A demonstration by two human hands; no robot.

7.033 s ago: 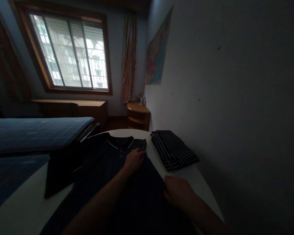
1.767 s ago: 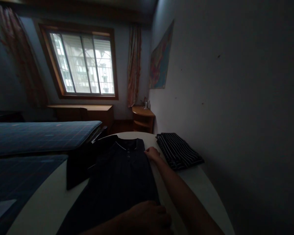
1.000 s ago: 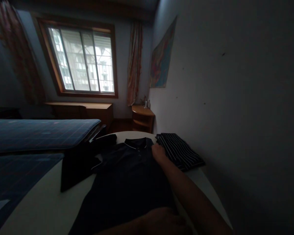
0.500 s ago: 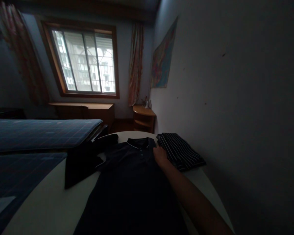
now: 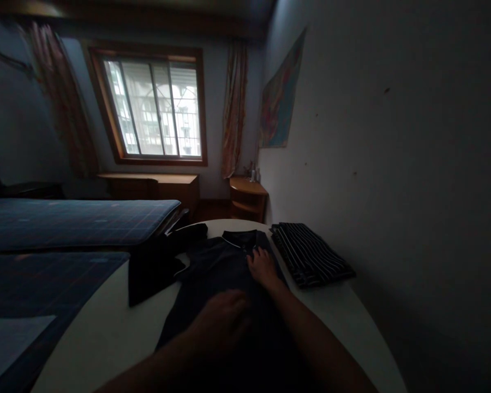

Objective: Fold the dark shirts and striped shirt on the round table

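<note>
A dark polo shirt (image 5: 213, 273) with white piping at its collar lies front up on a round white table (image 5: 94, 322). My right hand (image 5: 264, 267) rests on the shirt just below the collar, beside the buttons, with its fingers spread. Over the middle of the shirt is my left hand (image 5: 223, 316), dim and smeared by motion. Its fingers cannot be made out, nor whether it touches the cloth. To the left lies another black garment (image 5: 155, 273), partly against the shirt's sleeve. A folded black-and-white striped garment (image 5: 311, 254) sits right of my right hand.
Mattresses with blue plaid covers (image 5: 77, 218) stand left of the table. A bare wall (image 5: 413, 218) runs along the right side. Beyond the table are a small wooden corner shelf (image 5: 249, 186) and a desk (image 5: 175, 179) under the window.
My left hand has come into view over the shirt. My right hand has moved from the shirt's right shoulder edge inward onto its chest, fingers now spread. The view has shifted slightly left.
</note>
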